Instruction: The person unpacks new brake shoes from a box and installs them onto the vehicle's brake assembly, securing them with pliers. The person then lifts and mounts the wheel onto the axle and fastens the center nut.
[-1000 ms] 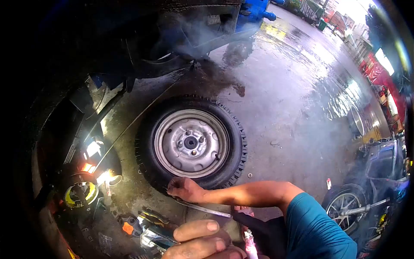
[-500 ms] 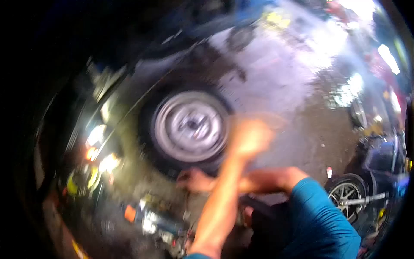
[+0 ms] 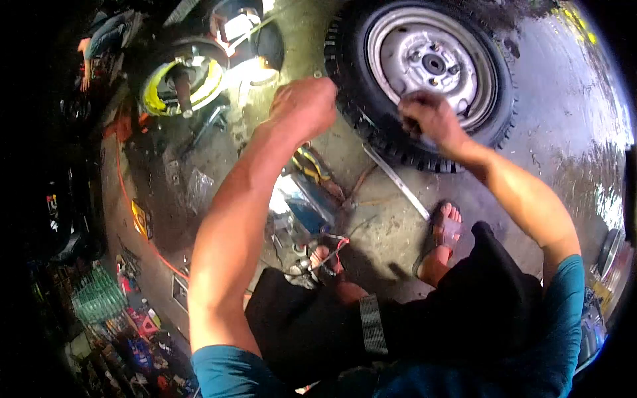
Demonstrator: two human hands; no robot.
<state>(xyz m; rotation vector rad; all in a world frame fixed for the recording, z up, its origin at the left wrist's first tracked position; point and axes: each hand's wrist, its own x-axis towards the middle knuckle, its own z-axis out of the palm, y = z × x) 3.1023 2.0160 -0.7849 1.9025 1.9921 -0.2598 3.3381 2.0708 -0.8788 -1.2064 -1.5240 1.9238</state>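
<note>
A wheel with a black treaded tire (image 3: pixel 371 126) and a silver steel rim (image 3: pixel 383 50) lies flat on the floor. My right hand (image 3: pixel 431 121) is over its near side, fingers curled in; whatever they hold, if anything, is hidden. To the left of the tire, my left hand (image 3: pixel 304 106) is closed in a fist, its back towards me, and its contents cannot be seen. A long flat metal bar (image 3: pixel 398 184) lies between the tire's near edge and my sandaled foot (image 3: pixel 449 229).
Left of the wheel are a bright lamp (image 3: pixel 255 71) and a round drum-like part (image 3: pixel 149 86) with yellow inside. Tools and a red cable (image 3: pixel 126 189) lie on the floor. A green basket (image 3: pixel 99 294) stands lower left. Another person (image 3: pixel 103 40) is at upper left.
The view has swung, so the wheel now appears at upper right. My forearms were crossed by the wheel and are now apart, the left hand to the left and the right over the tire.
</note>
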